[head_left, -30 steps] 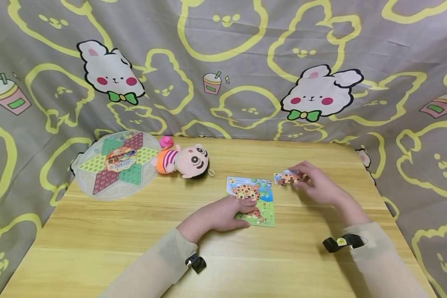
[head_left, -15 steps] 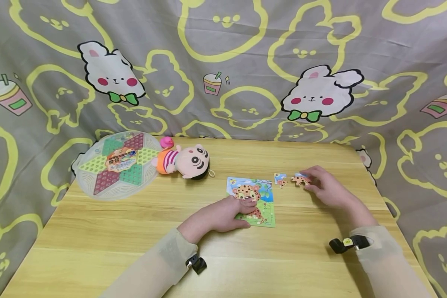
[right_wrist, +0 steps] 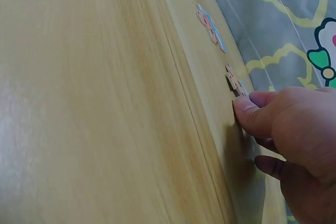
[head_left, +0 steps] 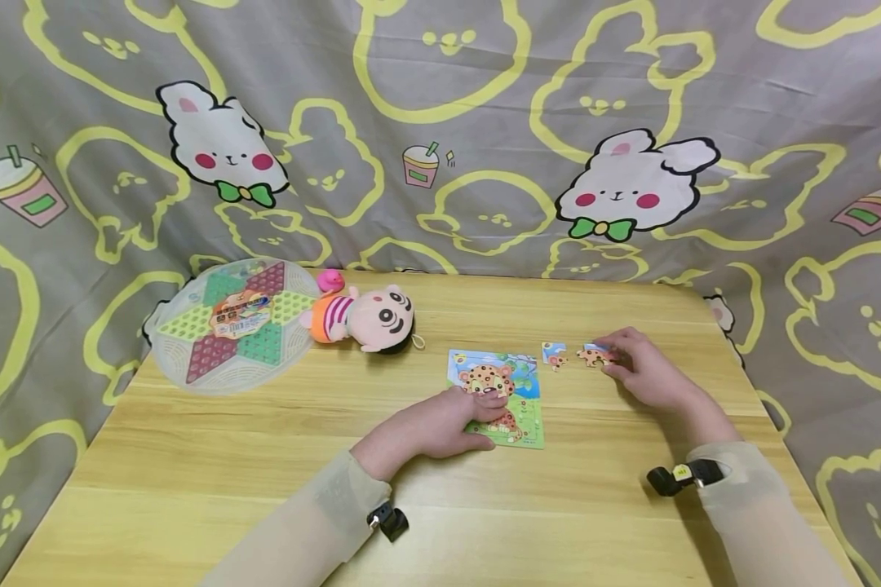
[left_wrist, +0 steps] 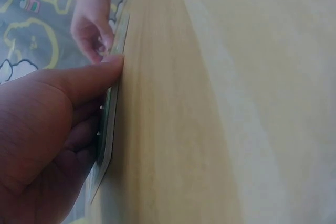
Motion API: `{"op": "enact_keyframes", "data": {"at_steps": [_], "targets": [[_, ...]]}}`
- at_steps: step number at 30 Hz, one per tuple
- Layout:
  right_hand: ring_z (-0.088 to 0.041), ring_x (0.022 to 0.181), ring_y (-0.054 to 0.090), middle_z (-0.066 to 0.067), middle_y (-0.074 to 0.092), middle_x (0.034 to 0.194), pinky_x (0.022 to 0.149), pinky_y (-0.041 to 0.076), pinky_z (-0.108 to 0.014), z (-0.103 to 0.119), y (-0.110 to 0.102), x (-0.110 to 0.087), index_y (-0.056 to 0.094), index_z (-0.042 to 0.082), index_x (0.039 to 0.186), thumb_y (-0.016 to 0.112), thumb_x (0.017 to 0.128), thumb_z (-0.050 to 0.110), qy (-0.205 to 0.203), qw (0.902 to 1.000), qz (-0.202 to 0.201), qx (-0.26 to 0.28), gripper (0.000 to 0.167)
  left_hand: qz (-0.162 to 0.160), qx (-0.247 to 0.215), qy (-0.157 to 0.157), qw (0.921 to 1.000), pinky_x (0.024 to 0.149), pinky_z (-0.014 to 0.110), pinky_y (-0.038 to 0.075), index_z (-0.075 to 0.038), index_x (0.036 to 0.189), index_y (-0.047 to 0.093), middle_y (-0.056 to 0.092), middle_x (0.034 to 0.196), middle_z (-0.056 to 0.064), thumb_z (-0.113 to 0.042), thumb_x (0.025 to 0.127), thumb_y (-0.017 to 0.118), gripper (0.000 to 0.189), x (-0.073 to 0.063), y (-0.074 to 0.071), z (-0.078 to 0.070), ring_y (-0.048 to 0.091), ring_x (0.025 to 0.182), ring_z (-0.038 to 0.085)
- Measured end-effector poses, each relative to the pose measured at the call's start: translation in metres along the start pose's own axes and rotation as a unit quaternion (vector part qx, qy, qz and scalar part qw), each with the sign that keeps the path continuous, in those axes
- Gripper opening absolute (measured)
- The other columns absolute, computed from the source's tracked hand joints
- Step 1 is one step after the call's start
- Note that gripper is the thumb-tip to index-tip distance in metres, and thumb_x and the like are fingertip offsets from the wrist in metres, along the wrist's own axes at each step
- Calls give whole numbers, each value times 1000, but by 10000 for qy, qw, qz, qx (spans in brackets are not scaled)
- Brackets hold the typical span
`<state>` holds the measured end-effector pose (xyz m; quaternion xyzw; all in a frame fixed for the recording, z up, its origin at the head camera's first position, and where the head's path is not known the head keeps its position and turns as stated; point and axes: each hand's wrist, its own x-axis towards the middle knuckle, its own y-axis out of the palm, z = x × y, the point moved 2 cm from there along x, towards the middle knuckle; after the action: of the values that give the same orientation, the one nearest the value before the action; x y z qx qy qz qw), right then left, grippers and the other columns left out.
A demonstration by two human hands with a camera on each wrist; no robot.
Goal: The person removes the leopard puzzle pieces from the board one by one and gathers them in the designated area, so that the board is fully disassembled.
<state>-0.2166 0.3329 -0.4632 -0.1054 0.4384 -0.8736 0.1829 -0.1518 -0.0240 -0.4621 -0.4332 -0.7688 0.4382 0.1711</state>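
While the left hand [head_left: 451, 420] rests on the puzzle [head_left: 521, 403], thumb spread from fingers, the right hand [head_left: 639, 367] pinches a spotted piece [head_left: 593, 355] right of the puzzle; swinging leftward could knock the loose piece [head_left: 551, 352] between.

Bare table [head_left: 543, 522] opens at 6 o'clock of the puzzle board [head_left: 523, 408], a lane between my sleeves [head_left: 741, 497], while my left hand [head_left: 448, 420] blocks the board's 8 o'clock side. At 12, wood runs through to the curtain [head_left: 484, 98]. The plush doll [head_left: 363, 318] bars 10 o'clock. Toward 2 stand a loose piece [head_left: 554, 355], a narrow gap, then the pinched piece [head_left: 591, 355] and my right hand [head_left: 642, 371].
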Motion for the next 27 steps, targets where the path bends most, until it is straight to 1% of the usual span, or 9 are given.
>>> {"op": "enact_keyframes", "data": {"at_steps": [7,11,13,16,19,20,22,25,27], "targets": [[-38,113,55,-25,52,128,98,47,-58,-3,1,0,60,-9,140,67,101,-4,36,10000,25,25,40,7,82,-9,10000,128,38,22,-11,154,54,42,164,-1,-31,104,70,56,-1,0,-1,31,154,12],[-40,115,54,-24,52,129,101,45,-60,2,1,1,60,-8,141,71,99,-3,-42,10000,-72,21,44,0,104,-29,9999,128,41,22,-11,155,53,41,164,0,-32,105,69,57,-2,0,0,31,155,13],[-39,114,55,-23,52,129,100,46,-59,8,1,1,60,-6,142,73,97,-2,-150,9998,-162,-23,47,8,169,-42,9998,128,43,22,-11,156,52,40,165,0,-32,105,68,57,-3,1,0,30,155,13],[-37,112,56,-21,52,131,97,48,-56,22,2,4,59,-4,144,76,96,1,-317,9992,-220,-94,50,24,344,9,9994,127,40,24,-10,157,52,38,167,2,-32,106,67,57,-3,1,-2,31,155,15],[-35,109,58,-18,53,132,93,50,-53,36,6,8,60,-2,144,76,96,1,-471,9988,-112,-55,51,51,692,126,9975,127,39,25,-10,157,52,38,167,4,-33,107,66,56,-3,1,-5,32,155,17],[-36,112,58,-17,54,133,94,51,-54,41,7,10,61,-1,144,76,96,1,-504,9987,-51,-12,50,57,811,168,9966,126,38,26,-10,157,52,38,167,5,-33,107,65,56,-3,1,-6,33,155,18],[-35,111,59,-16,54,133,93,52,-53,50,10,13,62,1,144,75,97,1,-553,9984,78,84,49,75,1013,227,9946,126,37,26,-10,157,52,39,167,6,-34,107,65,56,-2,0,-7,34,154,19],[-35,112,61,-17,56,133,94,54,-54,62,16,19,64,1,141,75,97,1,-687,9971,242,209,46,69,1139,270,9931,126,37,27,-9,156,53,40,166,6,-35,107,64,57,-2,-1,-9,35,154,20],[-33,110,63,-16,58,132,90,56,-52,69,20,22,65,1,140,75,97,1,-750,9963,326,265,44,35,1147,315,9929,126,35,27,-9,157,53,41,166,5,-36,107,64,57,-2,-3,-11,36,153,20]]}}
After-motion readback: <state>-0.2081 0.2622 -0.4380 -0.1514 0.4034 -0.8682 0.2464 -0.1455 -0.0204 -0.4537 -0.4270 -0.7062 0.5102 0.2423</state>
